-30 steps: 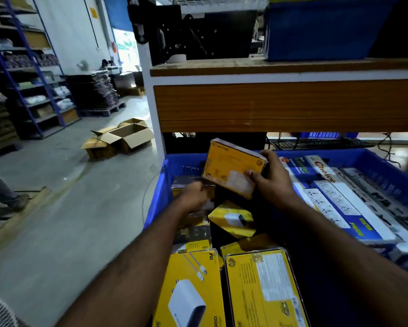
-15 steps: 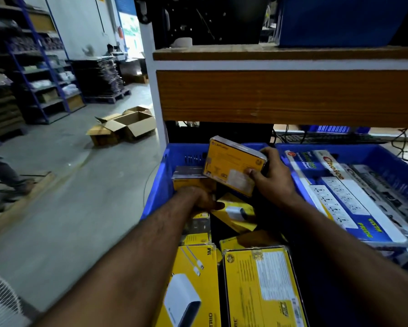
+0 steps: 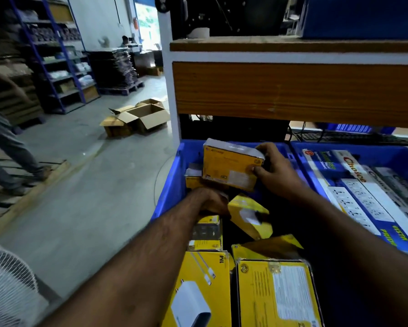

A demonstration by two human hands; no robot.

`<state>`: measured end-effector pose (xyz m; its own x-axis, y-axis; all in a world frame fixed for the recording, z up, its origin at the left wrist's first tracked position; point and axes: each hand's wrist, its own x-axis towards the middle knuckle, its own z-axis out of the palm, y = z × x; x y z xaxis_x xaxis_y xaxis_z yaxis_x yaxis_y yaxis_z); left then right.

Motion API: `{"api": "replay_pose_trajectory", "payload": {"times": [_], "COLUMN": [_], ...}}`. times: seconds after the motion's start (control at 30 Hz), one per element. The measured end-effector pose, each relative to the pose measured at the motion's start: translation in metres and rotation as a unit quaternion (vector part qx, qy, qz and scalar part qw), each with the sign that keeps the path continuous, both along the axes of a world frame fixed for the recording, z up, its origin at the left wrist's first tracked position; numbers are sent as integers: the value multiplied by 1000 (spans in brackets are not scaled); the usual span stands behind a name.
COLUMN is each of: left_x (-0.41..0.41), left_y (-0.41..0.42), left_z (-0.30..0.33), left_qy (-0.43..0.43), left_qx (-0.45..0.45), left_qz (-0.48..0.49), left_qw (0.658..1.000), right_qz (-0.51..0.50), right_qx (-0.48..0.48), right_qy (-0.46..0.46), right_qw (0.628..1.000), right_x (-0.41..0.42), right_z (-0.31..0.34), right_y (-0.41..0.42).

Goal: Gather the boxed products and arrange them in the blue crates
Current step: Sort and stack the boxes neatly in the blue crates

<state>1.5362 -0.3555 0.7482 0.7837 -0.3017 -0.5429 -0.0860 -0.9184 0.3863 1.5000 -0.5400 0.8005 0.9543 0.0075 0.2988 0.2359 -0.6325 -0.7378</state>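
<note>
Above blue crate (image 3: 168, 185): yellow box (image 3: 231, 169), likely light, rigid; right hand (image 3: 275, 173) grips its end; left hand (image 3: 212, 201) grasp unclear.

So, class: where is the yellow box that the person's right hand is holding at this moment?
In the head view, the yellow box sits centre frame, gripped by the right hand above the far end of the left blue crate, under the wooden shelf.

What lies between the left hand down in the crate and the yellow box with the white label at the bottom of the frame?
In the head view, a tilted yellow box lies between the left hand and the labelled yellow box, with another box's yellow flap nearer the latter.
</note>
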Motion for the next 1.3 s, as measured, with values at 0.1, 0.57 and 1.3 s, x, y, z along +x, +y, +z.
{"api": "replay_pose_trajectory", "payload": {"times": [0.1, 0.57, 1.3], "left_x": [-2, 18, -16], "left_y": [-5, -21, -32], "left_z": [-9, -36, -5], "left_qy": [-31, 74, -37], "left_qx": [-29, -97, 0], "left_qz": [-23, 21, -114], "left_qw": [999, 992, 993], "right_qz": [11, 36, 83], "right_qx": [-55, -49, -379], "right_qy": [9, 50, -27], "right_qw": [998, 997, 921], "right_x": [18, 39, 40], "right_z": [-4, -25, -60], "right_y": [17, 35, 56]}}
